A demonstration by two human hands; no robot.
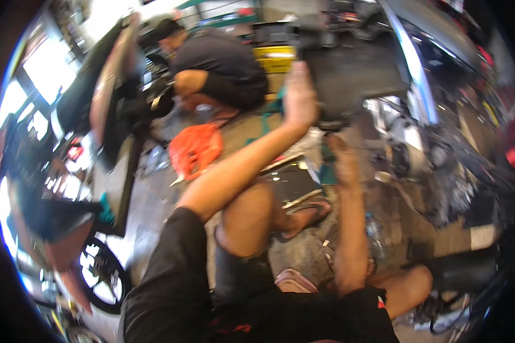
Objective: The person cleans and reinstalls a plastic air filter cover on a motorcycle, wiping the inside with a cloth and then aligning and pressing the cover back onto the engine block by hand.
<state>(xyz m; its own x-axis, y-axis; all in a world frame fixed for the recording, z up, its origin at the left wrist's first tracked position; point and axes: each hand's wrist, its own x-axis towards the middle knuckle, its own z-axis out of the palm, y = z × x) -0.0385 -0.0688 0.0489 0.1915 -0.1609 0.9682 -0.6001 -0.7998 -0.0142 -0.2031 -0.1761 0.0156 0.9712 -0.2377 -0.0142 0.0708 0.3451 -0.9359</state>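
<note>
We sit low on a littered workshop floor, knees up and a sandalled foot planted ahead of us, with both bare arms stretched forward toward a large dark, flat-bottomed vehicle part that hangs at the top centre of the view, above the floor and just ahead of our knees. Our left hand is raised with its fingers held straight and close together, the palm laid flat against the left edge of that dark part. Our right hand reaches up underneath the same part, close below its lower edge; motion blur smears it, and we cannot tell whether its fingers are spread or closed, or whether it grips anything. Between our arms a dark floor mat lies strewn with small light scraps. To the left of our left forearm, a crumpled orange plastic bag rests on the floor. Beyond it another person in a dark short-sleeved shirt crouches, bent over their own work beside an upright dark panel. A yellow box-shaped container stands behind that person. At the lower left, a black spoked wheel stands near our left shoulder. Tangled engine parts and hoses crowd the right side.
</note>
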